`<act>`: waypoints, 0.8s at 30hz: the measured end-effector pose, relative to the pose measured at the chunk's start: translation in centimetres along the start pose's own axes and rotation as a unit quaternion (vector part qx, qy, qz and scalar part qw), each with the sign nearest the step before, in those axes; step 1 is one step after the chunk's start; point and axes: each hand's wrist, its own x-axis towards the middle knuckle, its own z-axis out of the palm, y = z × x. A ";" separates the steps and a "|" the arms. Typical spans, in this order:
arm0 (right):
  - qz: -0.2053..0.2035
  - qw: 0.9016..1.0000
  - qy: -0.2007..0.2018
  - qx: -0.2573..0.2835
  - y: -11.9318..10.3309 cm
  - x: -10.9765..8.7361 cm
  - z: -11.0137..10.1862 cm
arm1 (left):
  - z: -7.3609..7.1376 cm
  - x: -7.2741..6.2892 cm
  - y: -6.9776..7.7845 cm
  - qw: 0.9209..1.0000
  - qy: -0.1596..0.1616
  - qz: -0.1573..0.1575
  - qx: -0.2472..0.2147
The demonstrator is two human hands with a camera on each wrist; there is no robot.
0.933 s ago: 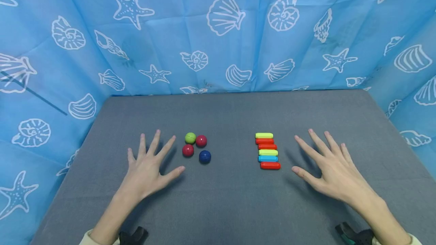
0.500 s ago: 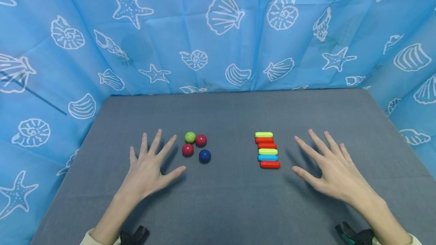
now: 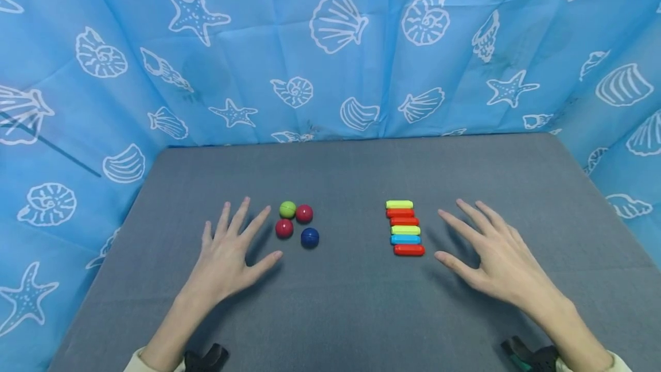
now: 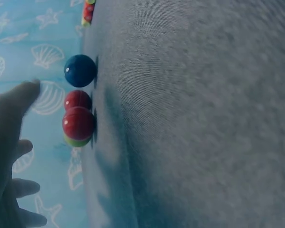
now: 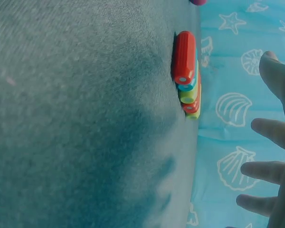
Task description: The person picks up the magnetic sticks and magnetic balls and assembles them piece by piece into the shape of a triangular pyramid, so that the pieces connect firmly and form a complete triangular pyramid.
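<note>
My left hand (image 3: 224, 260) hovers over the table with its fingers spread, left of a small group of balls and touching none. The group has a green ball (image 3: 287, 209), two red balls (image 3: 304, 214) and a blue ball (image 3: 310, 237); in the left wrist view the blue ball (image 4: 80, 71) stands apart from the reds. Several short coloured sticks (image 3: 405, 230), yellow-green, red and blue, lie side by side in a column right of the middle. To their right my right hand (image 3: 498, 260) hovers, fingers apart and holding nothing. The right wrist view shows the nearest red stick (image 5: 184, 58) end-on.
A grey cloth covers the table (image 3: 341, 314). Behind it and along both sides hangs a blue curtain (image 3: 289, 22) with white shells and starfish. Dark wrist straps (image 3: 206, 357) sit at the cuffs.
My right hand has shifted slightly left toward the sticks, its fingers a little closer together. The left hand has edged slightly right, its fingers drawing closer together. Balls and sticks stay where they were.
</note>
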 end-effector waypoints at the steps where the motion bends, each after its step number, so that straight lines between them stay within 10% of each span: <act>1: -0.002 1.000 0.003 0.001 -0.1 0.0 0.0 | 0.0 0.0 0.1 1.000 0.003 0.004 -0.003; 15: -0.068 0.993 0.054 0.075 -2.2 0.9 0.4 | 0.1 2.5 2.3 0.987 0.071 0.133 -0.055; 24: -0.108 0.987 0.026 0.115 -3.7 1.5 1.5 | 0.2 4.5 4.0 0.976 0.040 0.190 -0.095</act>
